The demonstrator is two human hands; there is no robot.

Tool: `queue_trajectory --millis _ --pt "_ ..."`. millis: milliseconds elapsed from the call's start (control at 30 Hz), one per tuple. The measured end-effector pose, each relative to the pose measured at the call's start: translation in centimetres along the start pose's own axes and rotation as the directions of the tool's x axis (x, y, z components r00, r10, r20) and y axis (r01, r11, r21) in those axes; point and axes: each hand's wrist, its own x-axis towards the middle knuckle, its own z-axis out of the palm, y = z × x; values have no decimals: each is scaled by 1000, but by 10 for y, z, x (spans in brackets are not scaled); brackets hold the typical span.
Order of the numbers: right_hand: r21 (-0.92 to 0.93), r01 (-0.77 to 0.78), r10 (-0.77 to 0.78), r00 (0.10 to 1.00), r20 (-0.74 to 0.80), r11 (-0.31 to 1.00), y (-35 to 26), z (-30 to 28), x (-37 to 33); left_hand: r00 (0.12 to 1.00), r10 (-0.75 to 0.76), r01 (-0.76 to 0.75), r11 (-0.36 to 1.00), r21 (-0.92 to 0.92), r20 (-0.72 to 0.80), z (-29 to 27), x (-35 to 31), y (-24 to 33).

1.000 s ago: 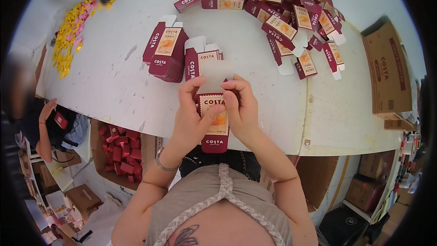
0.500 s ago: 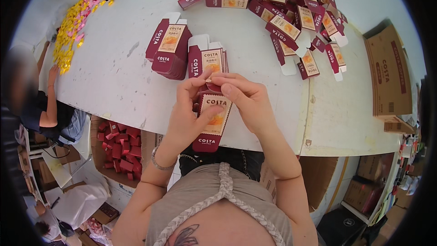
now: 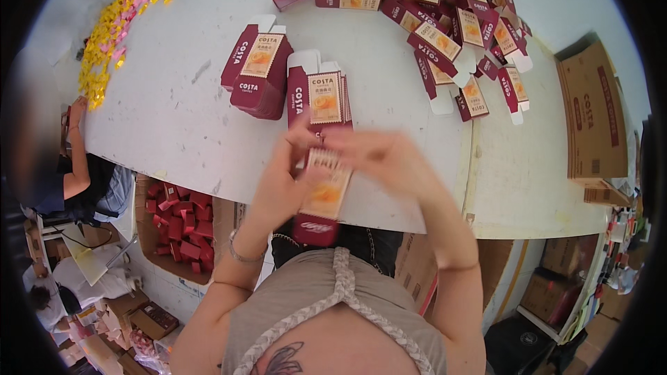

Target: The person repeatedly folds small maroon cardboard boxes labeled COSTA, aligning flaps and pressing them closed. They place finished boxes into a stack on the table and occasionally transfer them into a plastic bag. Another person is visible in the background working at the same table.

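Observation:
My left hand (image 3: pixel 279 175) is closed around a small maroon carton (image 3: pixel 325 198) with a cream front panel, held at the table's near edge. The carton's lower end hangs over that edge, close to my waist. At its far end my right hand (image 3: pixel 385 160) is blurred by motion; its fingertips are close to the top, and whether they grip it is unclear. Just beyond my hands lies a stack of flat, unfolded cartons (image 3: pixel 325 97). A taller stack of flat cartons (image 3: pixel 257 73) sits to its left, white flaps pointing away from me.
Formed maroon cartons (image 3: pixel 434 42) lie heaped at the far right of the white table (image 3: pixel 187 111). Small yellow and pink packets (image 3: pixel 104 48) spread along the far left, beside a co-worker's hand (image 3: pixel 78 111). A large box of red cartons (image 3: pixel 182 229) stands below on the left. A brown shipping box (image 3: pixel 590 114) is at right.
The carton has come slightly lower, toward my body. My right hand has gone from a clear pinch at the carton's top to a blur. The co-worker's arm at the left has shifted.

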Motion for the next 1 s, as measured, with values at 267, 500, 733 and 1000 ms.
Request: queue_trajectory --millis 267,500,733,1000 --pt "-500 -270 -81 815 -574 823 76 3 89 908 200 -182 980 82 -368 -19 20 1" --pt "-63 -263 198 844 -498 963 57 -5 40 946 -5 24 998 56 -324 -5 35 -9" --pt "-38 -154 127 912 -389 987 33 10 30 910 -67 73 997 0 -409 26 70 -18" --pt "-115 183 -210 928 -309 976 18 21 1 939 -121 18 952 -305 -321 19 64 -6"
